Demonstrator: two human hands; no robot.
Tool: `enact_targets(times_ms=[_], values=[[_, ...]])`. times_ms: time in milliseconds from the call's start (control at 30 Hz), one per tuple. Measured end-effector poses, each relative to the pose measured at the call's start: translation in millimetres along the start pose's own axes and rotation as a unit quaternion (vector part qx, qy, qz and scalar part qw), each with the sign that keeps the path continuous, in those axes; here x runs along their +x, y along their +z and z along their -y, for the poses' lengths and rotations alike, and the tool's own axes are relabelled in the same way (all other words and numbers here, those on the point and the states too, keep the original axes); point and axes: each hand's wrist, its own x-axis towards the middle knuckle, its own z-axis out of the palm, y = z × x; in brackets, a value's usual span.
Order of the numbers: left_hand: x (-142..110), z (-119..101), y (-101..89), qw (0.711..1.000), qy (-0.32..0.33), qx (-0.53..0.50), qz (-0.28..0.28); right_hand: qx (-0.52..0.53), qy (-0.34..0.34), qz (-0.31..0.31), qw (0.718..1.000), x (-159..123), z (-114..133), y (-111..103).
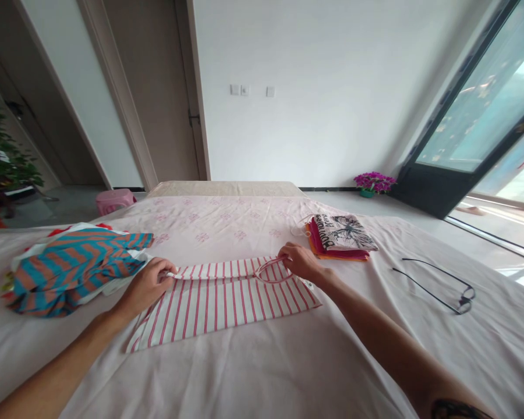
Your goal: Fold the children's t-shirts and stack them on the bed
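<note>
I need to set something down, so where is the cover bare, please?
Bare cover lies nearer than the red-striped fabric, and beyond it, between the blue-striped pile and the folded stack. Crowded spots: the left hand beside the pile, the right hand beside the stack.

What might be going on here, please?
A person is handling a flat white fabric piece with red stripes, the left hand pinching its far left corner, the right hand its far right. It lies on a pale pink flowered cloth. Left of it is a crumpled blue-and-brown striped fabric; to the right, stacked folded fabrics and black-framed glasses.
</note>
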Motion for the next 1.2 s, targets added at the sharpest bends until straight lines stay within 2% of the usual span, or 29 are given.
enact_targets(times_ms=[67,233,467,600,700,800,900,1000,1100,1200], values=[[0,0,-1.6,1.0,0.009,0.003,-0.011,0.008,0.005,0.001,1.0,-2,-2,-1],[-9,-1,0.4,0.997,0.013,0.046,0.067,0.002,-0.006,0.011,1.0,-8,-5,1],[-16,-19,-7.8,0.987,0.029,0.119,0.101,0.001,0.0,0.005,1.0,-11,-6,0],[-17,-28,-11.1,0.983,0.053,0.158,0.075,-0.025,0.002,0.007,1.0,-17,-2,-1],[-16,-37,-5.2,0.986,0.077,0.148,0.029,-0.043,0.004,-0.027,0.999,-22,8,0],[-10,-52,8.7,0.991,0.093,0.1,0.005,-0.018,-0.027,-0.045,0.998,-25,28,1],[-6,-74,25.0,0.99,0.122,0.068,0.007,0.002,-0.054,-0.042,0.998,-27,53,2],[-10,-93,35.0,0.987,0.143,0.079,0.002,-0.037,-0.032,-0.016,0.999,-32,72,2],[-23,-102,35.5,0.986,0.136,0.093,0.035,-0.085,-0.004,0.019,0.996,-40,78,3],[-39,-101,29.8,0.981,0.149,0.087,0.093,-0.094,0.005,0.019,0.995,-47,75,4]])
